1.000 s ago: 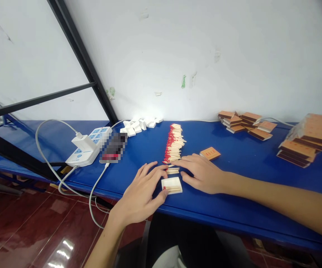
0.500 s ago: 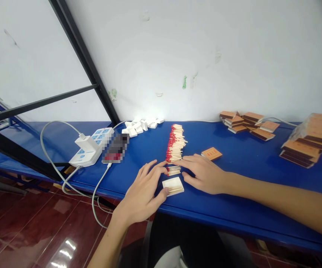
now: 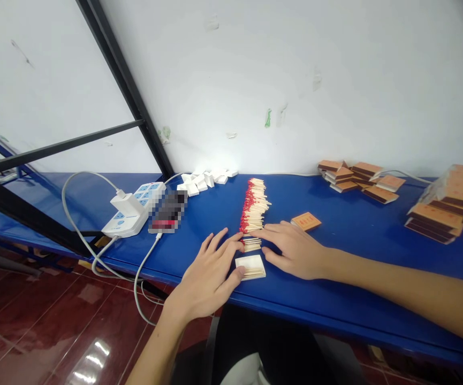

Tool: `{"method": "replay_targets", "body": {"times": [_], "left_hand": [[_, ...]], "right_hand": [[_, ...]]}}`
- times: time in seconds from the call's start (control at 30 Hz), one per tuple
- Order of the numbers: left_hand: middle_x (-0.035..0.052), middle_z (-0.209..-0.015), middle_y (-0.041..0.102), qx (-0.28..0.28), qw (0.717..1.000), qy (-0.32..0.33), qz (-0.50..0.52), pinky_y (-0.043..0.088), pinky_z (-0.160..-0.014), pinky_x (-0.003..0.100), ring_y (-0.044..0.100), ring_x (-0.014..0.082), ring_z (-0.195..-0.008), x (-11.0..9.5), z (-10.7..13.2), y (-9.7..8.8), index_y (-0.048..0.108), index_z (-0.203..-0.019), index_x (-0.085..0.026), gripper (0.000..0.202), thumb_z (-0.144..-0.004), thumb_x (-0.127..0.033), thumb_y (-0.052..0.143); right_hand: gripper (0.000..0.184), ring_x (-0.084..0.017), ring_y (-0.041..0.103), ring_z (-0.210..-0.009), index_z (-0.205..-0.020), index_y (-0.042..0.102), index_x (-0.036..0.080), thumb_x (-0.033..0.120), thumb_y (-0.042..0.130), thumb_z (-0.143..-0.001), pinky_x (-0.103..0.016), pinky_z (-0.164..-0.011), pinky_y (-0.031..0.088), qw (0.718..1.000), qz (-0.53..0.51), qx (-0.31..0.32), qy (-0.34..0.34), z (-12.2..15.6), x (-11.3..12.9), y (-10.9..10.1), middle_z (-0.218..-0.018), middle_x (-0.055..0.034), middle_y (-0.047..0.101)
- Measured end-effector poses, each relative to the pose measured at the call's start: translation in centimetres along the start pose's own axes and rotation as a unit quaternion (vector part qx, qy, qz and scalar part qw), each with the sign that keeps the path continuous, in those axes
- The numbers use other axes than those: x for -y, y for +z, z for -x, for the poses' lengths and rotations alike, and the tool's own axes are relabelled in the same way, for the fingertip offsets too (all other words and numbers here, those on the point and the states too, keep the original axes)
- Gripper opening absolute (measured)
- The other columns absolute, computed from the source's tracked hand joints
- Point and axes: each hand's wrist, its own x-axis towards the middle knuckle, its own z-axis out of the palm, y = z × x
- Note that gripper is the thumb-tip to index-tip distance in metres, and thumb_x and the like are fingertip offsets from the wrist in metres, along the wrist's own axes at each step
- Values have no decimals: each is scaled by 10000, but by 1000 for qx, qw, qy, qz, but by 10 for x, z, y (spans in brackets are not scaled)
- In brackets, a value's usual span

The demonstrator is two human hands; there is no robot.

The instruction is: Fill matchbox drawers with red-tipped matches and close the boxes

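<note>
A long row of red-headed matches [image 3: 255,206] lies on the blue tabletop, heads to the left. A small group of matches [image 3: 252,244] sits just below it, between my two hands. My left hand [image 3: 211,270] is open, its fingers apart. Its index fingertip touches the head ends, while its thumb rests at the left edge of a white matchbox tray [image 3: 250,262] with a few matches inside. From the other side, my right hand [image 3: 295,248] reaches in with its fingers out, the index fingertip at the stick ends and the thumb apart from it.
An orange matchbox sleeve [image 3: 305,221] lies beyond my right hand. More sleeves [image 3: 379,193] and a wrapped stack [image 3: 435,216] are on the right. White trays [image 3: 203,182] are heaped by the wall. A power strip [image 3: 124,220], a phone [image 3: 169,211] and cables lie left.
The view has shifted very slightly. Both hands, the matches and the white tray keep nearly the same places relative to one another.
</note>
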Motion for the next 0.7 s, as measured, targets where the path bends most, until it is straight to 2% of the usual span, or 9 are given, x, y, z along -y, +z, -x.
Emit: {"method": "replay_targets", "body": {"times": [0.23, 0.43, 0.7], "left_hand": [[31, -1485, 492, 19, 998, -11, 55, 264, -1211, 553, 274, 253, -1467, 3, -3, -7, 495, -1232, -281, 236, -1041, -327, 365], [33, -1306, 585, 18, 997, -4, 70, 352, -1149, 494, 376, 245, -1342, 1, -9, -16, 505, -1127, -271, 157, -1011, -287, 400], [37, -1157, 585, 13, 998, -1, 68, 397, -1057, 446, 441, 245, -1181, -8, -20, -18, 491, -1067, -259, 100, -992, -275, 427]], "right_hand": [[398, -236, 634, -919, -1321, 611, 198, 242, 471, -951, -367, -791, 413, 1000, 0, 8, -1, 0, 0, 0, -1083, -98, 702], [366, -232, 626, -905, -1278, 634, 202, 240, 477, -949, -357, -773, 407, 1000, 0, 2, -6, 0, -1, 0, -1065, -92, 696], [369, -234, 619, -893, -1279, 651, 196, 259, 467, -966, -365, -781, 416, 1000, 14, -5, -15, 2, -1, 1, -1026, -100, 686]]}}
